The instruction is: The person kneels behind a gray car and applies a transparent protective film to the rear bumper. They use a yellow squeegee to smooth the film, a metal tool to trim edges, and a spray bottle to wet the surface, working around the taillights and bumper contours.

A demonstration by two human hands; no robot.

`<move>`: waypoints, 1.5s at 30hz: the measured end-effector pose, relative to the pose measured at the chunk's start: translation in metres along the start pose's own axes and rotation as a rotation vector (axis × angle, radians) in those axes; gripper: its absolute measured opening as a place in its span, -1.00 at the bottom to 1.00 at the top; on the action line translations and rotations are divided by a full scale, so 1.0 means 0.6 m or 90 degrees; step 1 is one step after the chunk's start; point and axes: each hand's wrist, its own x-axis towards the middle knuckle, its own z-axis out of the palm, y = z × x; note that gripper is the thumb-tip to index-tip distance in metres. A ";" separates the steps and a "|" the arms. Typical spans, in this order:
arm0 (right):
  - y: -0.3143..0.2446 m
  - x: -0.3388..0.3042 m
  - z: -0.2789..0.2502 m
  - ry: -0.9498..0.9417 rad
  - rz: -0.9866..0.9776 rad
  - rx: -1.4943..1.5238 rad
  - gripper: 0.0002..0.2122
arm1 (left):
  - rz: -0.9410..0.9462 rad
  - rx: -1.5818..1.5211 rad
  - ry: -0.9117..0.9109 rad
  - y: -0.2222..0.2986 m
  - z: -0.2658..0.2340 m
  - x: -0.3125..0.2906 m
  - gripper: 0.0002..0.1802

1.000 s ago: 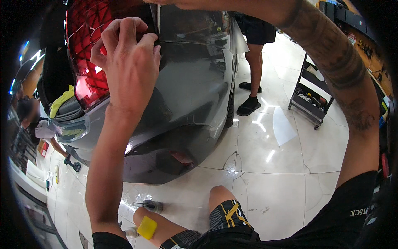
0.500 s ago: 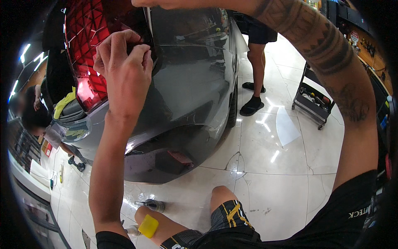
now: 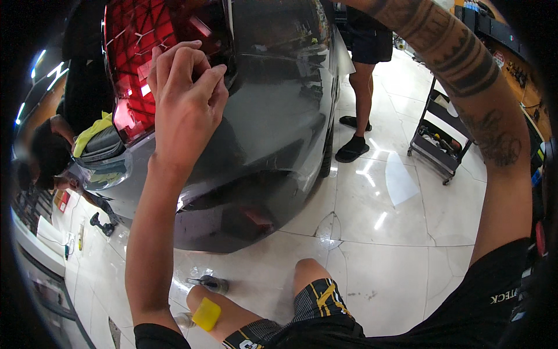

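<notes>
I have the grey car [image 3: 273,139] toward eleven o'clock, its red tail light [image 3: 131,70] at ten. Before it, my left hand [image 3: 189,96] curls, thumb near fingers; pinching anything, I can't tell. My right hand is out of view past one o'clock. I'd go lightly along that edge.

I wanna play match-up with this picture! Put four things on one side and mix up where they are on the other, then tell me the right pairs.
Things:
1. bare left hand
2. small yellow rounded-square pad
3. black wheeled cart
4. yellow-green cloth

Places:
A. on the pale tiled floor, at the picture's right
B. in front of the shiny red tail light
C. at the shiny grey car, left of the light
D. by the person's bare left thigh

Pairs: 1-B, 2-D, 3-A, 4-C
</notes>
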 end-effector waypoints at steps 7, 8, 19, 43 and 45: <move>0.003 0.010 -0.002 -0.018 -0.006 0.013 -0.81 | -0.025 0.005 -0.011 0.002 -0.002 -0.001 -0.77; -0.001 0.012 0.002 -0.016 0.004 0.023 -0.81 | -0.020 0.010 -0.017 -0.001 -0.005 -0.004 -0.76; 0.017 0.012 0.014 -0.022 -0.002 0.113 -0.80 | -0.013 0.022 -0.003 0.006 0.002 0.000 -0.76; 0.043 -0.022 -0.005 0.025 0.058 0.035 -0.89 | -0.084 0.129 -0.001 0.037 0.023 0.027 -0.77; 0.047 -0.055 -0.028 0.020 0.158 0.067 -0.90 | -0.069 0.154 -0.003 0.032 0.031 0.033 -0.81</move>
